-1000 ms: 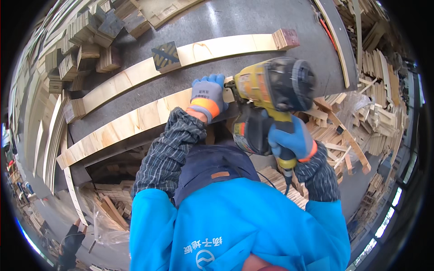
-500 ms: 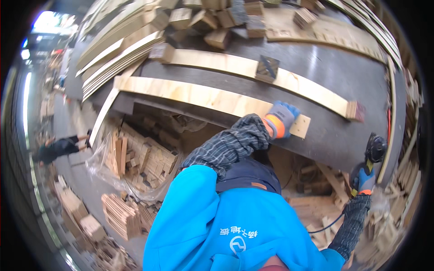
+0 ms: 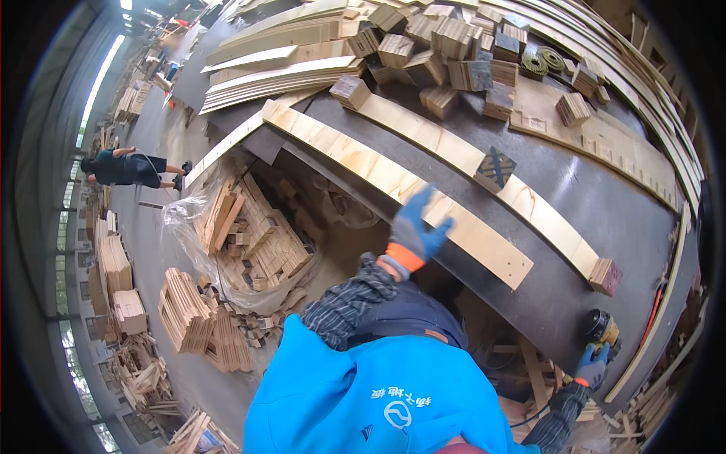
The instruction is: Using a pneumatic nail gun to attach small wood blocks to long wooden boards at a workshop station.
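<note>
My left hand (image 3: 420, 231), in a blue and grey glove with an orange cuff, is open with its fingers spread over the near edge of a long pale wooden strip (image 3: 344, 157). Whether the fingertips touch the wood I cannot tell. At the right end of the dark workbench (image 3: 533, 314), my gloved right hand (image 3: 592, 368) grips a yellow and black angle grinder (image 3: 600, 328). Its underside is hidden. A second strip (image 3: 423, 130) lies farther back, with a dark-marked block (image 3: 495, 166) on it and a block (image 3: 605, 276) at its right end.
Wood blocks (image 3: 454, 38) are heaped at the back, beside stacked strips (image 3: 280, 87). A wide notched board (image 3: 597, 140) lies at the back right. Below the bench's left side sits a plastic-wrapped block pile (image 3: 265, 238). A person (image 3: 125, 168) stands far left.
My left hand has let go of the near strip's right end and moved left along it, fingers spreading. My right hand has brought the grinder slightly left. The whole view has shifted.
</note>
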The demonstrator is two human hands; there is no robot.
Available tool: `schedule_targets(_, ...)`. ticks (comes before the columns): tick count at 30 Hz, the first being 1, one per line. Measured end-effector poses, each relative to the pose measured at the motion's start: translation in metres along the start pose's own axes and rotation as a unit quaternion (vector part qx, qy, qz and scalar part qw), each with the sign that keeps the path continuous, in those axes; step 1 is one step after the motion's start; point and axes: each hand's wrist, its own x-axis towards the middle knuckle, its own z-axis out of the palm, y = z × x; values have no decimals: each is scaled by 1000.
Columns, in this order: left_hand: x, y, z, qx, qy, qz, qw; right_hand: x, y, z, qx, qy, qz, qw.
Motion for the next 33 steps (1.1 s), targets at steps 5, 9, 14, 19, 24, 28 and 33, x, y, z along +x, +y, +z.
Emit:
schedule_targets(5, 23, -167, -70, -314, 96, -467, 821, -73, -206, -59, 270, 83, -324, 903)
schedule_targets(9, 62, -236, -82, -340, 135, -556, 746, -132, -388, -58, 245, 42, -489, 836)
schedule_targets(14, 118, -275, -94, -319, 192, -597, 711, -176, -590, -6, 135, 57, -610, 778)
schedule_targets(19, 136, -294, -84, -332, 184, -521, 764, -189, -677, 53, 6, -52, -564, 824)
schedule_targets(24, 131, -298, -64, -169, 163, -522, 820, -175, -678, 71, -11, -94, -516, 851)
schedule_targets(28, 122, -278, -69, -131, 125, -547, 817, -166, -662, 66, -9, -108, -523, 845)
schedule_targets(33, 103, -256, -124, -287, 42, -604, 742, -167, -617, 50, -9, -114, -529, 841)
